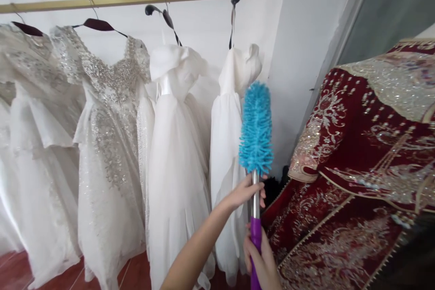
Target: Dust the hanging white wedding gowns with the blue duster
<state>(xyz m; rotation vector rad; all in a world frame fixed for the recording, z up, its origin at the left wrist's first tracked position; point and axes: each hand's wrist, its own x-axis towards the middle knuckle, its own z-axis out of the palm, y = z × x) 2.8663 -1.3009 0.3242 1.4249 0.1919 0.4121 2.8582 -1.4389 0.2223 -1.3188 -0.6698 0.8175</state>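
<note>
blue chenille duster (256,129)
my left hand (247,190) clasps the metal shaft (255,207), my right hand (264,260) the purple handle (256,231)

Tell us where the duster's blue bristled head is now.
In the head view, the blue bristled head is right of centre, overlapping the right edge of the rightmost white gown, just above the left hand on the metal shaft.
</note>
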